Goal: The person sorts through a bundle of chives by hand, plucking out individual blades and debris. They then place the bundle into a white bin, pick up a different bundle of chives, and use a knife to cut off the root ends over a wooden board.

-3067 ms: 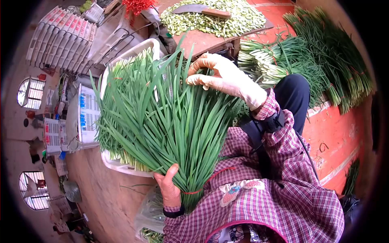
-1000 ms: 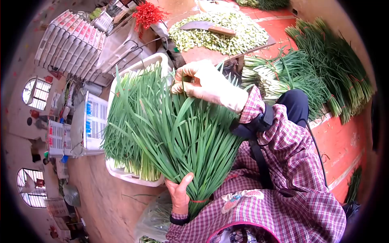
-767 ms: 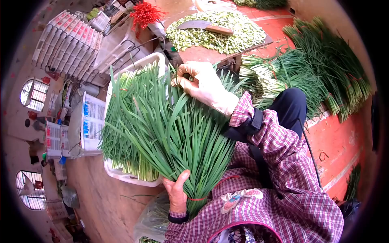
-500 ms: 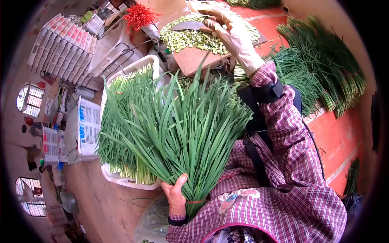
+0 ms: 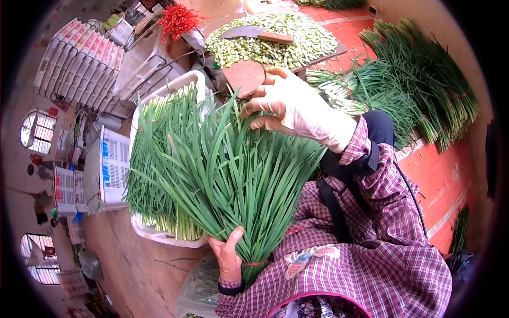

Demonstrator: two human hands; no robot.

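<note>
My bare left hand [image 5: 228, 255] is wrapped round the lower end of a bunch of garlic chives [image 5: 249, 196], just above a red band [image 5: 254, 263]. The long green leaves fan upward and away from me. Over the leaf tips is my right hand [image 5: 302, 108], in a pale glove, fingers bent and apart; whether they touch the leaves is hard to tell. A knife [image 5: 260, 35] with a wooden handle rests on a heap of chopped pale-green stalks [image 5: 302, 50] on a board [image 5: 245, 77].
Left of the bunch stands a white basket [image 5: 139, 225] full of more chives. Tied bundles [image 5: 424, 79] lie on the red surface [image 5: 450, 175] at right. Red ties [image 5: 180, 21] hang at the back, near stacked crates [image 5: 79, 63]. A clear plastic bag [image 5: 196, 291] is below.
My right hand has let go of the knife, which now lies on the chopped stalks, and has come down toward me over the leaf tips. The left hand keeps its hold.
</note>
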